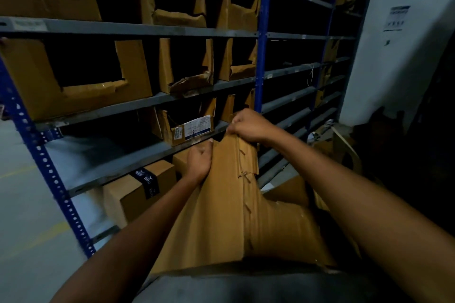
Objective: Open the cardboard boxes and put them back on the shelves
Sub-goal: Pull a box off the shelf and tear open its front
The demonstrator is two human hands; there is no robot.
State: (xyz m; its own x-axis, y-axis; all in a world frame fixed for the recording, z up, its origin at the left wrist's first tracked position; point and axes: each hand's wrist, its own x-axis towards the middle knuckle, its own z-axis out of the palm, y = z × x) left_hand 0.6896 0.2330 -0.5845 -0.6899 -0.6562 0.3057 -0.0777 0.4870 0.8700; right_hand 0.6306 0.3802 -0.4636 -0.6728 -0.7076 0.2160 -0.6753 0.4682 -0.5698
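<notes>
A large brown cardboard box leans against my body, its far end raised toward the shelving. My left hand grips the box's upper left edge. At the top corner, my right hand pinches a torn strip of cardboard. A ragged tear runs down the box's face below that hand. The metal shelves with blue uprights stand right behind the box.
Several cut-open cardboard boxes fill the upper shelves. A small labelled box sits on the shelf just beyond my hands. A taped closed box rests lower left. Cardboard scraps lie on the floor at right, by a white wall.
</notes>
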